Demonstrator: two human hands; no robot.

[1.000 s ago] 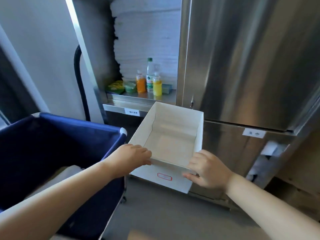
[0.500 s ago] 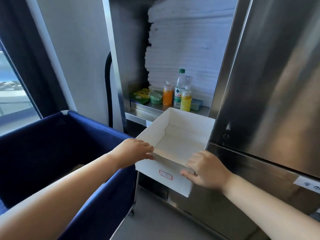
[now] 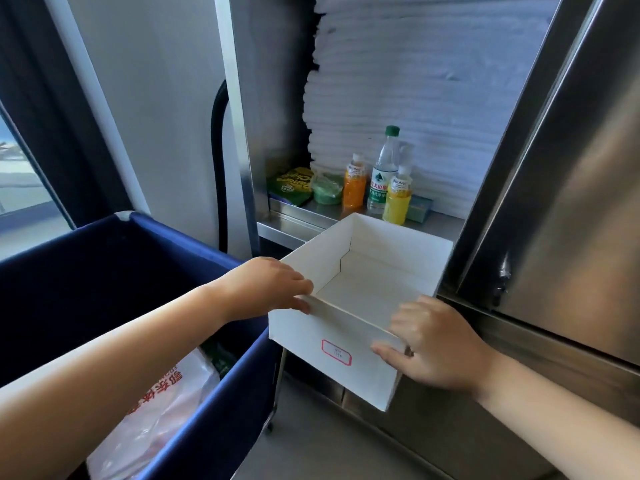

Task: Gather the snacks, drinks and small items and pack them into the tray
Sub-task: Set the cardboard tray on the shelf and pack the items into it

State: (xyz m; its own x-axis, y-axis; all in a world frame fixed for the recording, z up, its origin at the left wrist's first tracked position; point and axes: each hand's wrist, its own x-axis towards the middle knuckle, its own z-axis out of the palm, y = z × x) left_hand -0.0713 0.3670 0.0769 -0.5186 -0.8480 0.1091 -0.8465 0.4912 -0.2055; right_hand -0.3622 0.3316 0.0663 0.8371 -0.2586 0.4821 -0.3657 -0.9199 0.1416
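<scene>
I hold an empty white cardboard tray (image 3: 311, 334) in the air in front of a steel shelf (image 3: 304, 216). My left hand (image 3: 266, 285) grips its near left corner, and my right hand (image 3: 433, 341) grips its near right corner. On the shelf behind the tray stand an orange drink bottle (image 3: 354, 185), a clear water bottle (image 3: 382, 174) with a green cap and a yellow drink bottle (image 3: 398, 197). A green snack bag (image 3: 289, 185), a green pouch (image 3: 327, 190) and a small teal box (image 3: 420, 208) lie beside them.
A stack of white folded linen (image 3: 415, 81) fills the shelf behind the bottles. A steel cabinet door (image 3: 571, 168) stands at the right. At the left is a navy fabric cart (image 3: 104, 271) with a plastic bag (image 3: 166, 410) inside.
The tray and both hands have come closer to the shelf and higher, and the view has swung so the shelf items look nearer. Both hands keep the same hold.
</scene>
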